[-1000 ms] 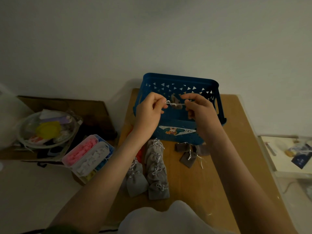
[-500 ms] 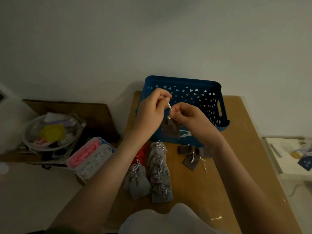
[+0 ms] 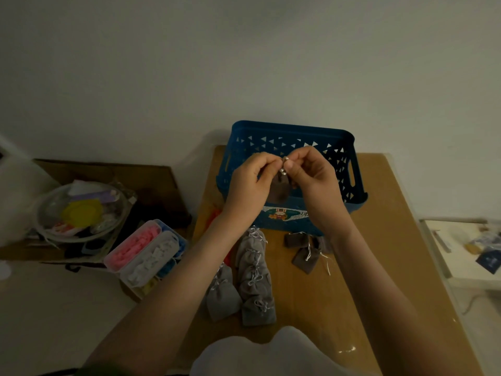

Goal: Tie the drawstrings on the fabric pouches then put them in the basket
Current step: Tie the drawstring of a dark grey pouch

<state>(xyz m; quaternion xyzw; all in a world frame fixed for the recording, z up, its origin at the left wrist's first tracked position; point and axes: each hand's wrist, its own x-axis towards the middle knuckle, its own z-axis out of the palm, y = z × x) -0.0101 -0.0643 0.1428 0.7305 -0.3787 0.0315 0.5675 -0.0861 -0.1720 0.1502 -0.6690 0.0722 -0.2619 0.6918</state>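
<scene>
Here both forearms reach up from the bottom of the view and converge, wrists cocked inward, so that the left hand (image 3: pixel 250 180) and right hand (image 3: pixel 311 176) meet fingertip to fingertip in front of the blue plastic basket (image 3: pixel 349 169). Each hand has its thumb and forefinger pinched together on the white drawstring (image 3: pixel 283 169) at the neck of a small brown fabric pouch (image 3: pixel 279 189), which hangs straight down from the pinch, between the two palms and clear of the wooden table (image 3: pixel 379 240). The other fingers curl loosely into the palms. Just behind the grip stands the basket's near wall. Below the grip and toward the person, a row of grey pouches (image 3: pixel 253 275) with tied bows lies on the table near the left forearm; beside the right wrist lie flat brown pouches (image 3: pixel 305 253) with loose strings
</scene>
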